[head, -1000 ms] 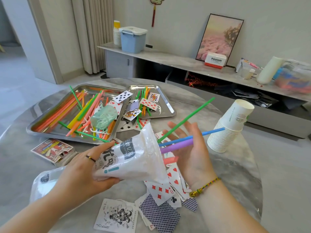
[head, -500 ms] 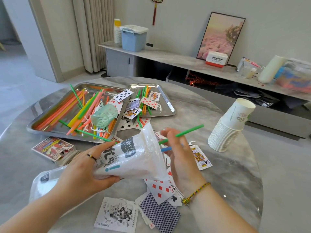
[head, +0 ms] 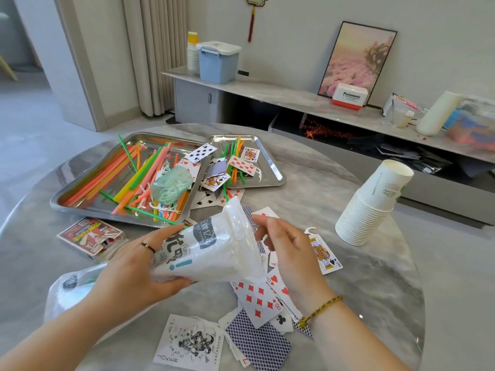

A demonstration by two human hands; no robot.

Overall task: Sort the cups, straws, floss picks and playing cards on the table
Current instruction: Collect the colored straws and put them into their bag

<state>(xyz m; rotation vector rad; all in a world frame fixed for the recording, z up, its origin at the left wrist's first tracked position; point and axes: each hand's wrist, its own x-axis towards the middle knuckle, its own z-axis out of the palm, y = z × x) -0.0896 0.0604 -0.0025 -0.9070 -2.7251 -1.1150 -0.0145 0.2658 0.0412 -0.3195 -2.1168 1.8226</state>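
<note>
Gone from sight are the green and blue straw ends that stuck out of the plastic bag (head: pixel 214 253) half a second ago. The right-hand grip (head: pixel 289 253) has closed in on the bag's mouth. Its fingers are loosely curved against the open rim, and only a sliver of green shows between them and the plastic. Whether they pinch anything there cannot be told.

The left-hand grip (head: pixel 134 269) is wrapped round the bag's printed middle, fingers over the top and thumb beneath. It holds the bag tilted, mouth up and away, above the scattered playing cards (head: pixel 257 301) near the front edge of the marble surface (head: pixel 361 290). A king of spades (head: pixel 324 254) lies face up just right of the right wrist, with a white floss pick (head: pixel 310 231) touching its far corner. A joker (head: pixel 190 341) lies nearest the camera. A card box (head: pixel 91 235) lies left of the bag, close to the large steel tray (head: pixel 88 207).

That tray holds loose straws (head: pixel 112 178) in orange, pink, yellow and green, white floss picks among them, and a mint-green container (head: pixel 171 187) on its side. The small tray (head: pixel 270 167) beside it carries a few straws and cards, and more cards bridge the two rims. A leaning stack of paper cups (head: pixel 372 207) stands well to the right. A second plastic bag (head: pixel 69 287) lies under the left forearm.
</note>
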